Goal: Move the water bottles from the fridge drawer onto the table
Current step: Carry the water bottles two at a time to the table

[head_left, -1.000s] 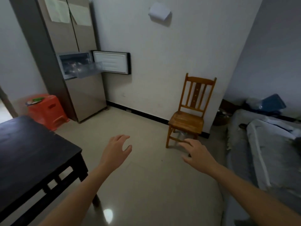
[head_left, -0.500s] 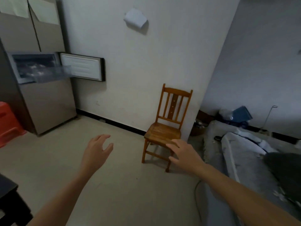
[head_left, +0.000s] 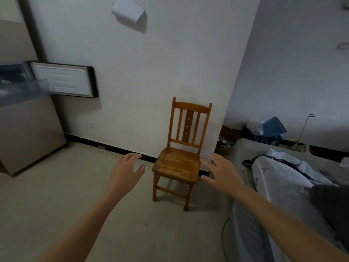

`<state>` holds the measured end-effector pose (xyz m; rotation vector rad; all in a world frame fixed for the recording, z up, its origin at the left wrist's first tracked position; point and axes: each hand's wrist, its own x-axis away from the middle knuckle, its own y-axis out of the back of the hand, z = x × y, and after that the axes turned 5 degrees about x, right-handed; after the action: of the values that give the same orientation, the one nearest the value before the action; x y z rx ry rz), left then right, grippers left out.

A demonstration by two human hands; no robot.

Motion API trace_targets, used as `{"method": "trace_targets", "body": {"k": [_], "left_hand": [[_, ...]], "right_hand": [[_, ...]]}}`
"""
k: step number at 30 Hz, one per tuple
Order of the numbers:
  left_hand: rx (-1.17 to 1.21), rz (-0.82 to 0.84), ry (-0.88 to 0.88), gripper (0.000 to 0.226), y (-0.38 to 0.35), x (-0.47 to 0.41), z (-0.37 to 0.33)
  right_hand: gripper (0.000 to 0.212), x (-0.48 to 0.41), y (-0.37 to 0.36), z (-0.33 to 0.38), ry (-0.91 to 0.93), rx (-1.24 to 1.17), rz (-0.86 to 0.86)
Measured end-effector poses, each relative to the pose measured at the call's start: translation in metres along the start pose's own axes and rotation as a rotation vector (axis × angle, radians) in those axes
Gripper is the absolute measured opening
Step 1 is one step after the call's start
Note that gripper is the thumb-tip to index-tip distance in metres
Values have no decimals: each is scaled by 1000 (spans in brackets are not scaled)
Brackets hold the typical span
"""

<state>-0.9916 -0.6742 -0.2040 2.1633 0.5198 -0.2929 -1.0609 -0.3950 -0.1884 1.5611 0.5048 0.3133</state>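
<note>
The grey fridge (head_left: pixel 24 133) stands at the far left edge. Its small compartment door (head_left: pixel 62 80) is swung open against the wall, and a clear drawer (head_left: pixel 22 91) sticks out of it, blurred, with pale shapes inside that I cannot make out as bottles. My left hand (head_left: pixel 126 173) and my right hand (head_left: pixel 221 173) are stretched out in front of me above the floor, fingers relaxed and spread, holding nothing. Both hands are far from the fridge. The table is out of view.
A wooden chair (head_left: pixel 181 157) stands against the white wall straight ahead, between my hands. A mattress with grey bedding (head_left: pixel 283 178) lies on the floor at the right, clutter behind it. A white box (head_left: pixel 128 10) hangs on the wall.
The view has swung to the right: the table and the orange stool have left the frame, the fridge has slid to the left edge, and the chair is now central. Both hands stay empty.
</note>
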Motion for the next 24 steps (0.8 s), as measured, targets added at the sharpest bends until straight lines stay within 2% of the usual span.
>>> {"method": "trace_targets", "body": {"k": [2,6,12,16,24], "left_hand": [[-18,-40,9,40,-15,-25,-4],[-35,-149,55,38,-29,-70,-13],[-111,-301,178,35,-36,-116,-13],[-164,-339,319,35,-41,-124,4],[-244,-417,427,35,-34,-163,66]], "right_hand": [[75,-30,-3,-23,43,5,-17],[58,-94,-3,-57,146,27,-70],[55,-195,-10,-83,317,-15,-102],[57,-240,-31,-78,402,-65,-71],[70,-355,-58,-31,582,-111,-58]]}}
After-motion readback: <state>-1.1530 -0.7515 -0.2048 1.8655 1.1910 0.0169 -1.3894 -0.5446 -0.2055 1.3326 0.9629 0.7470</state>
